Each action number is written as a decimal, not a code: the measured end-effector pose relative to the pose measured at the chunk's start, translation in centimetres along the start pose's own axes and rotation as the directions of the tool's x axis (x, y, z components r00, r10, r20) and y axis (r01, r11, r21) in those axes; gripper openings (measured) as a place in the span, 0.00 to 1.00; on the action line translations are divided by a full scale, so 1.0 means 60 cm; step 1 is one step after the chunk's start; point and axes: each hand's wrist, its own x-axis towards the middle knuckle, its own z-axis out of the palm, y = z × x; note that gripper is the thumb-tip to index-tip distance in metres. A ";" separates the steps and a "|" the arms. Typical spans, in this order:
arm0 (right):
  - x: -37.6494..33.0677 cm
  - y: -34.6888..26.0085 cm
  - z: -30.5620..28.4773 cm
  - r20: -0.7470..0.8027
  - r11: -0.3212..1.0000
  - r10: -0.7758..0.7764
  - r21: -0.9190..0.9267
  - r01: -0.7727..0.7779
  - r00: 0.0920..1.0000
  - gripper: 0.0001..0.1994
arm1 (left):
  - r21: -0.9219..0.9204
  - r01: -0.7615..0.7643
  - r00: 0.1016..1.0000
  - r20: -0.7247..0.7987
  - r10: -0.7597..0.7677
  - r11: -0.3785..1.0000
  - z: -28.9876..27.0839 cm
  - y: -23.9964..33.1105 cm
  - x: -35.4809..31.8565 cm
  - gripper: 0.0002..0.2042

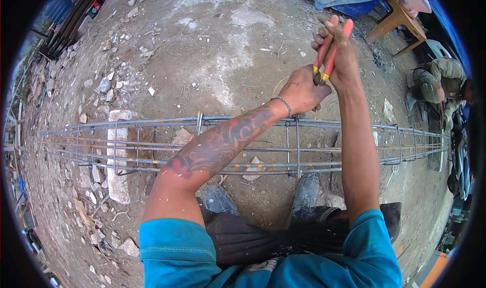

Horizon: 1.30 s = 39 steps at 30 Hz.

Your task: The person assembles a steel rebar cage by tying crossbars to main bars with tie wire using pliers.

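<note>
boots: two dusty dark boots (pixel 305 193) at the 6 o'clock side, planted on the dirt right behind the cage
cage: long rebar cage (pixel 152 147) lying flat on the ground, running from 9 o'clock across to 3 o'clock – one end rests on a pale concrete block (pixel 117 151)
left hand: left hand (pixel 302 91) at about 1 o'clock, grip pinched together at the top bar of the cage, seemingly on thin tie wire, too fine to make out
right hand: right hand (pixel 340 49) just above it, grip squeezed around the red handles of the pincers (pixel 329 52) – their head points down, touching the left hand
background: another person (pixel 439 83) crouching at 3 o'clock, orange plastic stool (pixel 400 19) farther off at 1 o'clock
</note>
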 end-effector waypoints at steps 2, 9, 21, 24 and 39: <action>-0.023 -0.029 0.033 -0.339 0.953 -0.072 -0.302 -0.036 0.938 0.19 | 0.012 0.022 1.000 -0.004 -0.022 1.000 0.000 0.004 -0.006 0.13; 0.050 0.016 0.000 -0.290 0.912 0.083 -0.363 -0.190 0.953 0.17 | 0.732 -0.046 0.876 0.357 -0.325 0.680 -0.053 -0.040 -0.037 0.36; 0.120 0.125 -0.022 -0.223 0.770 0.457 -0.386 -0.508 0.861 0.17 | 0.775 0.128 0.858 0.226 -0.462 0.618 -0.042 -0.017 -0.075 0.37; 0.138 0.171 -0.043 -0.139 0.679 0.673 -0.274 -0.681 0.726 0.20 | 0.775 0.151 0.845 0.220 -0.487 0.614 -0.044 -0.008 -0.076 0.37; 0.067 0.031 0.008 0.048 0.930 0.366 -0.068 -0.362 0.930 0.16 | -0.712 0.285 0.942 0.332 -0.049 0.642 -0.028 -0.065 0.044 0.18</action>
